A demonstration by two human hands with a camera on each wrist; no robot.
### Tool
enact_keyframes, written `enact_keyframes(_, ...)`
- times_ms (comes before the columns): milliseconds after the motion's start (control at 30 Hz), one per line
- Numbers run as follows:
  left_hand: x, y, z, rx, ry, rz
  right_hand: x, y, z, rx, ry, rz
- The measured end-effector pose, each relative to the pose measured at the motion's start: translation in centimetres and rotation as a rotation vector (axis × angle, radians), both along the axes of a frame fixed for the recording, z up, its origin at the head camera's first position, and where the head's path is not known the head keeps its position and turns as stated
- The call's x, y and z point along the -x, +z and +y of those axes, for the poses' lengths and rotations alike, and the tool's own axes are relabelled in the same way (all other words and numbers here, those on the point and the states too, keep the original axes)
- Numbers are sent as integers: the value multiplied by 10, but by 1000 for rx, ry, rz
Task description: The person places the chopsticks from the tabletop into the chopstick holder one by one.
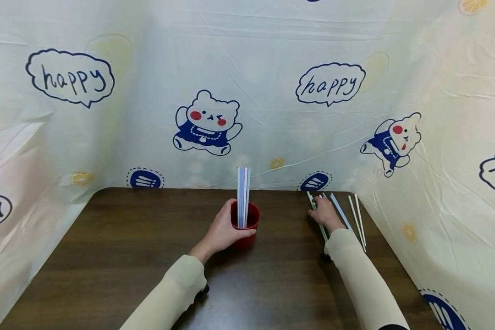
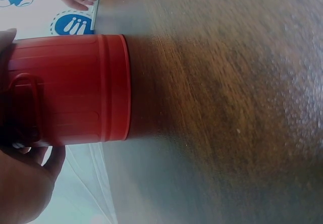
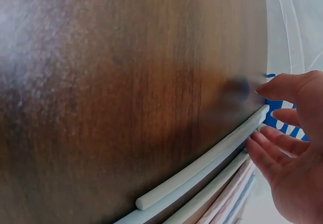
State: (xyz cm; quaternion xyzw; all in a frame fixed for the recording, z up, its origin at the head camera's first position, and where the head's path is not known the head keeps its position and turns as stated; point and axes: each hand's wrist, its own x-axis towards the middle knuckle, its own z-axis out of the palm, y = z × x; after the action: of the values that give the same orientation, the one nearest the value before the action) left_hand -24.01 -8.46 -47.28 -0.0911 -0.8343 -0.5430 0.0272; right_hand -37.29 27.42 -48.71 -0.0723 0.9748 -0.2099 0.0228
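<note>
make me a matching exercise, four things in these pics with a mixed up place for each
1. left hand
2. right hand
3. bundle of thin light-blue and white sticks
4. pale sheet printed with bears

A. upright inside the red cylindrical cup
B. behind the dark brown wood-grained table
C. around that cup
D. at the loose pale sticks lying at right

Pairs: 1-C, 2-D, 3-A, 4-B

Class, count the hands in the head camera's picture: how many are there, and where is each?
2. The left hand grips the red cup; the right hand is by the sticks at the far right of the table. Some fingers are hidden.
</note>
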Motion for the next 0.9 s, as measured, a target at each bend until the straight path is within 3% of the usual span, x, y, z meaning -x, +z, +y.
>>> enact_keyframes(267,1,-2,-1,-7,1,-7,3,-4,0,31,-11,66)
enact_keyframes(600,1,-1,-1,-4,-4,12,0,-2,-8,27,-45,58)
enact_keyframes(800,1,-3,-1,-3,-6,15,4,-6,-8,132,-144,-2)
enact_keyframes(900,1,-4,0,0,-6,9,4,-8,-8,133,-195,-15)
